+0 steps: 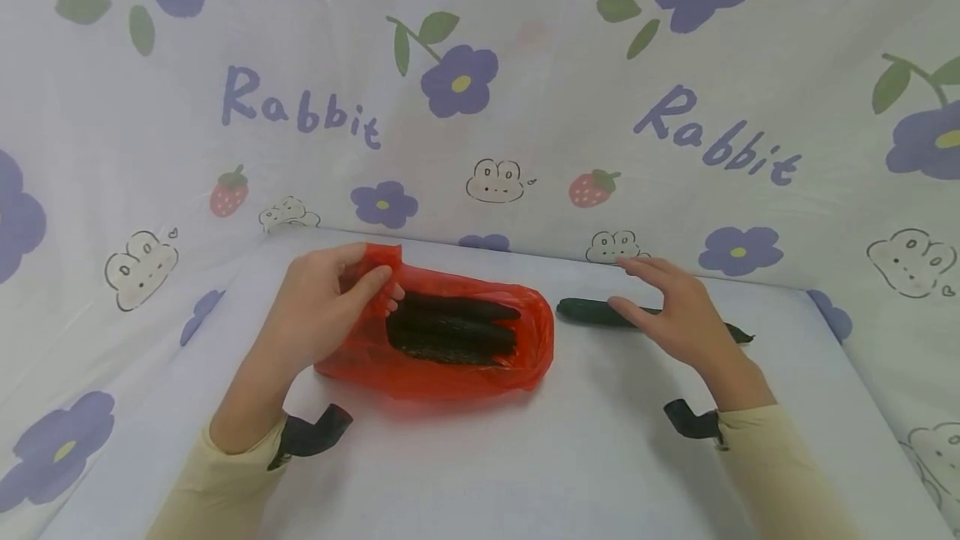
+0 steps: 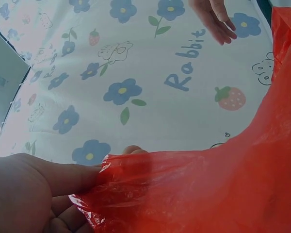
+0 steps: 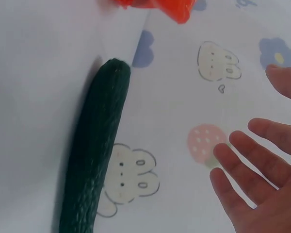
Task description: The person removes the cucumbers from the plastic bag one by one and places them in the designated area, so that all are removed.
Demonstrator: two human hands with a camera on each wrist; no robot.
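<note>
A red plastic bag (image 1: 450, 386) lies on the table with its mouth spread, and dark green cucumbers (image 1: 453, 332) show side by side in it. My left hand (image 1: 318, 307) pinches the bag's left end between thumb and fingers; in the left wrist view the film (image 2: 174, 189) stretches away from the grip. To the bag's right, a single cucumber (image 1: 592, 312) lies on the table, partly hidden behind my right hand (image 1: 686, 319). That hand is held over it with fingers spread and nothing in them. The right wrist view shows this cucumber (image 3: 94, 145) apart from the fingers (image 3: 247, 170).
The white table (image 1: 495, 473) ends at the back against a hanging cloth (image 1: 540, 132) printed with flowers, rabbits and strawberries. Black straps (image 1: 311, 433) sit at both wrists, over the yellow sleeves (image 1: 225, 482).
</note>
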